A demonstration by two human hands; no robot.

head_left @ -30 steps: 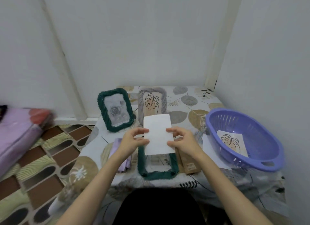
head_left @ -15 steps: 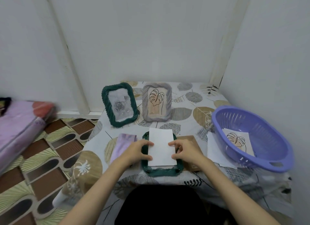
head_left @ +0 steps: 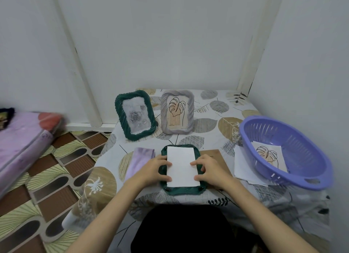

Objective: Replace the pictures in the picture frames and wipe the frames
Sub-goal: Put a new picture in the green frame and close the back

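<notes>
- Folded lilac cloth [head_left: 140,159]: lies flat on the table [head_left: 207,124] near its front-left part, just left of the flat frame; the left wrist crosses its near end.
- Dark green frame with a grey rose picture [head_left: 135,115]: stands tilted back toward the table's rear-left edge.
- Left hand [head_left: 154,169]: fingers lightly curled, tips pressing the white sheet's left edge and the frame rim below it.
- Flat dark green frame [head_left: 181,189]: lies face down at the table's front edge, centre.
- White sheet [head_left: 181,166]: lies within the flat frame's opening, blank side up, held between both hands.
- Grey frame with a leaf drawing [head_left: 177,114]: stands just right of the standing green frame, rear centre.
- Right hand [head_left: 209,169]: fingers curled, tips pressing the sheet's right edge.
- Brown backing board [head_left: 217,154]: flat, partly under the right hand.
- Loose white papers [head_left: 243,167]: front right, tucked partly under the basket.
- Purple basket [head_left: 302,158]: at the table's right edge, holding a leaf print [head_left: 269,155].
</notes>
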